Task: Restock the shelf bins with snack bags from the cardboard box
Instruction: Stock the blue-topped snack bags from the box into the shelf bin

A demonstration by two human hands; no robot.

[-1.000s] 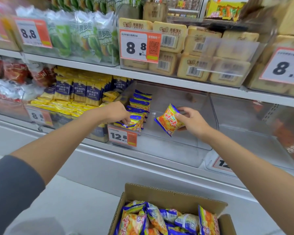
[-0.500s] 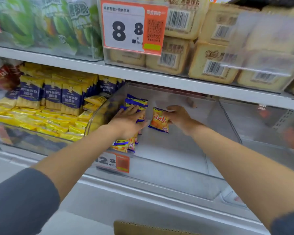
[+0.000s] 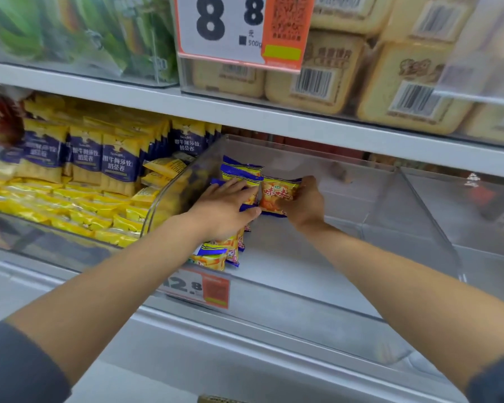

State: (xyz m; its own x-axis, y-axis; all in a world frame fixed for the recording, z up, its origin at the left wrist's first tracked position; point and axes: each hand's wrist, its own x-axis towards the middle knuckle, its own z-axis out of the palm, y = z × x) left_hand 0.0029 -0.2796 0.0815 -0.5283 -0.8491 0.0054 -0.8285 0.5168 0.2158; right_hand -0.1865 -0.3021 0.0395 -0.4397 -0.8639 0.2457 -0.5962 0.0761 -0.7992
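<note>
A clear plastic shelf bin (image 3: 390, 234) sits on the middle shelf. Along its left side stands a row of orange-and-blue snack bags (image 3: 239, 170). My left hand (image 3: 224, 209) lies flat on that row with straight fingers, pressing the bags toward the left wall. My right hand (image 3: 303, 203) holds one orange snack bag (image 3: 277, 194) upright, right beside the row at the back of the bin. Of the cardboard box (image 3: 216, 399) only a sliver of its top edge shows at the bottom of the view.
A 12.8 price tag (image 3: 198, 286) hangs on the bin's front. To the left is a bin of yellow-and-blue packets (image 3: 85, 161). The shelf above carries beige boxed biscuits (image 3: 317, 71) and an 8.8 price tag (image 3: 239, 27). Another clear bin (image 3: 477, 228) stands to the right.
My view has moved closer to the bin and the box has dropped almost out of sight. My right hand carried the orange bag deeper in and against the row; my left hand flattened onto the row.
</note>
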